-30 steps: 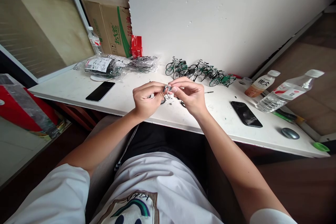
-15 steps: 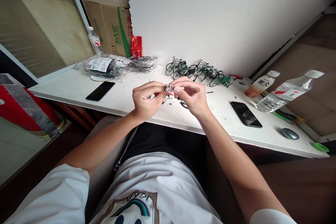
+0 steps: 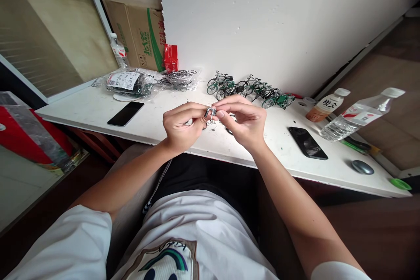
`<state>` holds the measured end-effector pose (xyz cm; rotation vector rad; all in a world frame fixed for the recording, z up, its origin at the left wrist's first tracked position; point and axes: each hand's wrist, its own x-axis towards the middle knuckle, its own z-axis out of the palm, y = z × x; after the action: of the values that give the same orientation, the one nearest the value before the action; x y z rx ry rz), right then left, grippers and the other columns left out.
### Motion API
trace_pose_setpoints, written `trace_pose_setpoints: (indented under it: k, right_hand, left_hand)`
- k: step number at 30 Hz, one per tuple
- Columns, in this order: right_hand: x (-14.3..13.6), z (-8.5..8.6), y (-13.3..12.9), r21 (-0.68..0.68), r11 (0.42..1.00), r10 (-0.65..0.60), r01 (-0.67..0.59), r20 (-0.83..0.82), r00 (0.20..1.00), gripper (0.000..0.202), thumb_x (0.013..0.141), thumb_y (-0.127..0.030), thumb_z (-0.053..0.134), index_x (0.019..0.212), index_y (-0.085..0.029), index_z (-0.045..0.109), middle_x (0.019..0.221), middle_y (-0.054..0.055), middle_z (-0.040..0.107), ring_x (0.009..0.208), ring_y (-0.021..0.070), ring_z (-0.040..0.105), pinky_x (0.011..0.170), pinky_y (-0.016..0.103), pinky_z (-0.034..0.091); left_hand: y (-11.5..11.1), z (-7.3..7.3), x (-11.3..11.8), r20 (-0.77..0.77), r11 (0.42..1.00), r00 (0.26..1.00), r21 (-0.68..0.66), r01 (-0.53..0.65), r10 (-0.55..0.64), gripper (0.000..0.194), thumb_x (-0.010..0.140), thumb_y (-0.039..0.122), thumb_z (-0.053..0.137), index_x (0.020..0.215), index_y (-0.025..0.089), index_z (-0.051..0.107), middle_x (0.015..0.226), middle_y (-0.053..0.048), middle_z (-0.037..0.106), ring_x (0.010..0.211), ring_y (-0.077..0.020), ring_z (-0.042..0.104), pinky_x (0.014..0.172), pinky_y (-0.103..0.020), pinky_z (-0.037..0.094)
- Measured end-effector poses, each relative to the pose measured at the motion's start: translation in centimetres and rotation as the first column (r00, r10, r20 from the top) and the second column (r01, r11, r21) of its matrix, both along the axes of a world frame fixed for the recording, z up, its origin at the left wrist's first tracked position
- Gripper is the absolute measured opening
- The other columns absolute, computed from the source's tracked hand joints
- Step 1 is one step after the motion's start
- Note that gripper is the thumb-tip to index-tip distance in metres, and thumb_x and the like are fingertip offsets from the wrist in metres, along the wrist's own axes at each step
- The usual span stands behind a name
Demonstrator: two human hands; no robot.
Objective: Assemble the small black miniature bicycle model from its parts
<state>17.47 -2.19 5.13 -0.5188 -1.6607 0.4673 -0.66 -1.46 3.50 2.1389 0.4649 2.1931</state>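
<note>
A small dark and silvery part [image 3: 210, 112] is pinched between the fingertips of my left hand [image 3: 184, 126] and my right hand [image 3: 243, 121], above the white table. Its exact shape is too small to tell. Both hands are closed, with thumbs and forefingers nearly meeting around it. Small loose bits [image 3: 212, 130] lie on the table beneath, partly hidden by my hands. Behind my right hand stands a row of miniature bicycles [image 3: 251, 85], green and black.
On the white table [image 3: 154, 129] a phone [image 3: 125, 113] lies left and another [image 3: 308, 142] right. Plastic bags of parts [image 3: 126, 83] sit at the back left by a cardboard box [image 3: 138, 35]. Bottles [image 3: 361, 113] and a mouse [image 3: 362, 166] are at the right.
My right hand has shifted slightly to the right and its fingers have changed position on the small part. My left hand has moved a little to the left, and the part looks turned.
</note>
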Motion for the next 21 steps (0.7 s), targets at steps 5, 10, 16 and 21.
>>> trace_pose_setpoints:
  k: [5,10,16,21]
  right_hand:
    - [-0.3,-0.1,0.2,0.023,1.0,0.009,-0.009,-0.011,1.0,0.022,0.09,-0.053,0.087,0.094,-0.032,0.089,0.098,0.006,0.082,0.097,0.0253,0.077,0.081,0.041,0.066]
    - [-0.3,-0.1,0.4,0.017,0.999,0.048,-0.047,-0.029,0.998,0.018,0.088,-0.053,0.088,0.091,-0.034,0.089,0.094,0.005,0.082,0.1,0.0264,0.076,0.092,0.046,0.064]
    - [-0.2,0.0,0.9,-0.023,0.998,0.066,-0.067,-0.022,0.998,0.022,0.085,-0.056,0.09,0.085,-0.034,0.088,0.093,0.004,0.082,0.101,0.0271,0.074,0.1,0.051,0.061]
    - [0.3,-0.1,1.3,-0.046,0.99,0.128,-0.132,-0.065,0.99,0.019,0.088,-0.053,0.089,0.091,-0.034,0.088,0.098,0.004,0.082,0.1,0.0246,0.074,0.094,0.047,0.062]
  left_hand:
    - [-0.4,0.4,-0.1,-0.008,0.998,0.999,0.06,-0.035,0.035,0.02,0.096,0.036,0.083,0.081,0.022,0.082,0.081,-0.002,0.08,0.07,-0.0126,0.073,0.067,-0.024,0.055]
    - [-0.6,0.3,-0.3,-0.035,0.996,0.998,0.082,-0.045,0.048,0.018,0.096,0.036,0.082,0.083,0.023,0.082,0.082,-0.001,0.08,0.072,-0.0123,0.074,0.071,-0.025,0.057]
    - [-0.5,0.3,-0.4,-0.061,0.998,0.997,0.041,-0.042,0.044,0.021,0.096,0.041,0.082,0.086,0.023,0.084,0.081,-0.003,0.079,0.072,-0.0136,0.074,0.071,-0.026,0.057]
    - [-0.5,0.2,0.1,-0.091,0.996,0.992,-0.02,-0.088,0.086,0.025,0.098,0.045,0.078,0.094,0.022,0.086,0.085,-0.005,0.081,0.071,-0.0141,0.073,0.065,-0.025,0.056]
